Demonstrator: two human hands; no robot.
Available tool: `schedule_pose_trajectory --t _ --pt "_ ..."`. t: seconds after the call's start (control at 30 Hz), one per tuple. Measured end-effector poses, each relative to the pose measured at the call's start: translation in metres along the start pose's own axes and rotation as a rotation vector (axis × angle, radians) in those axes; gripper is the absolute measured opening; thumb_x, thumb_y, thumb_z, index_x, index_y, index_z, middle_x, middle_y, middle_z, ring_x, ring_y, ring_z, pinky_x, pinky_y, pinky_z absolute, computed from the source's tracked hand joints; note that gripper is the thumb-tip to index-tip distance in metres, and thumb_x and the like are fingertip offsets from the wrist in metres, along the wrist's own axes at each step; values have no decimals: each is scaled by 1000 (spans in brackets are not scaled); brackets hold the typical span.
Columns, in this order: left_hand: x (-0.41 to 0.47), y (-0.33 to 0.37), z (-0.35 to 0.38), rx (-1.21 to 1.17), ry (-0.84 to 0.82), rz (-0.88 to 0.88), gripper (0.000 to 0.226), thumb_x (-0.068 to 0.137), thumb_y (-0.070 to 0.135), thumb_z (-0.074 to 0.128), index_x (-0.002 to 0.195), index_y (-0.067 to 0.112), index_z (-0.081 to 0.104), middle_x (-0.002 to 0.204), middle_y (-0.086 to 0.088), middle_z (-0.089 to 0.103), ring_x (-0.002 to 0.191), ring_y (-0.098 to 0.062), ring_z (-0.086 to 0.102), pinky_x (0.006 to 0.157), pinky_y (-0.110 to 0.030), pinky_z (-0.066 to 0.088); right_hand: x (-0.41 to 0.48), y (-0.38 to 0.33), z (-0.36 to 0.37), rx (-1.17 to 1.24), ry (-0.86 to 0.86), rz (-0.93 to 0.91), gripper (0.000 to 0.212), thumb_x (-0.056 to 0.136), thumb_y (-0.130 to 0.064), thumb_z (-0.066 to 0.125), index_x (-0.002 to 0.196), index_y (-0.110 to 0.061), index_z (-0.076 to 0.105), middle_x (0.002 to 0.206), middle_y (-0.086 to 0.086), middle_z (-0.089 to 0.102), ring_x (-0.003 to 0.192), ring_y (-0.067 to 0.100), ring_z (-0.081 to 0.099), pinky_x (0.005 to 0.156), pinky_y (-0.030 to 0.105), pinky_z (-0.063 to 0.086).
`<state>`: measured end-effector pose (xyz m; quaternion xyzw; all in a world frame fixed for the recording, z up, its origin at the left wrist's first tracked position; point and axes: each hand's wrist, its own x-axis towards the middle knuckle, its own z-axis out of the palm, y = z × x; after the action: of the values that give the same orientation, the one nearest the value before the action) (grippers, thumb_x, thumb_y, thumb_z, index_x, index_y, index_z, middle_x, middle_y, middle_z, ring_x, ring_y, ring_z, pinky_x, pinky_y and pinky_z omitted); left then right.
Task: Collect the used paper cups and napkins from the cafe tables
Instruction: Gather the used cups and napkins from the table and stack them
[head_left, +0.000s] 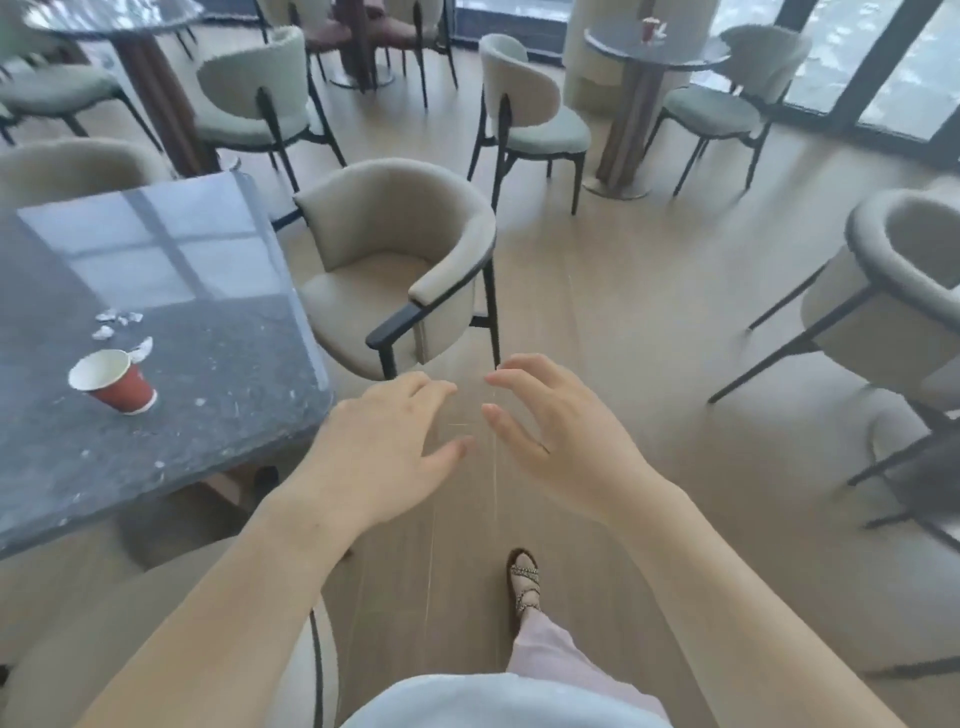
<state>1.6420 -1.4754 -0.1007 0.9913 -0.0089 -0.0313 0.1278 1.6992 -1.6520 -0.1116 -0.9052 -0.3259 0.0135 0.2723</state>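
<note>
The room is a cafe with a pale wooden floor (623, 322), and padded chairs (249, 104) stand around. At my left is a square counter (208, 415) of dark speckled stone, glossy, with rounded corners. On it a red paper cup (111, 382) with a white inside stands on its base, and just behind it lie small crumpled white napkin pieces (117, 322). A beige armchair (395, 265) with a curved back and black legs stands at the far right corner of this counter. It is between me and the round counter (657, 49) far at the back, which carries a second red cup (648, 28). I see the left hand (379, 447) and the right hand (566, 441) over the floor, just beside the square counter's edge and well apart from the cup. The fingers of both are released, spread and lightly bent, grasping nothing.
</note>
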Motion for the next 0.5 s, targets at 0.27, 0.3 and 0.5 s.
schedule_pose_trajectory --t 0.27,0.3,0.5 --pt "97 -41 -18 -45 120 -314 56 88 59 37 137 33 31 137 15 40 125 -10 40 96 -36 43 162 41 9 6 -197 -315 42 93 -47 35 123 -24 51 127 -4 49 113 19 48 91 39 44" --pt "106 -47 -16 -46 127 -349 54 88 57 39 136 32 32 135 15 41 124 -10 41 95 -36 43 179 43 14 13 -218 -353 41 93 -46 37 122 -23 52 126 -3 50 111 20 49 89 40 45" --pt "106 -89 -5 -100 51 -662 51 86 58 41 129 32 40 129 13 46 119 -14 46 93 -38 44 260 18 57 88 -389 -594 41 91 -46 37 112 -17 59 116 1 56 95 25 57 79 41 49"
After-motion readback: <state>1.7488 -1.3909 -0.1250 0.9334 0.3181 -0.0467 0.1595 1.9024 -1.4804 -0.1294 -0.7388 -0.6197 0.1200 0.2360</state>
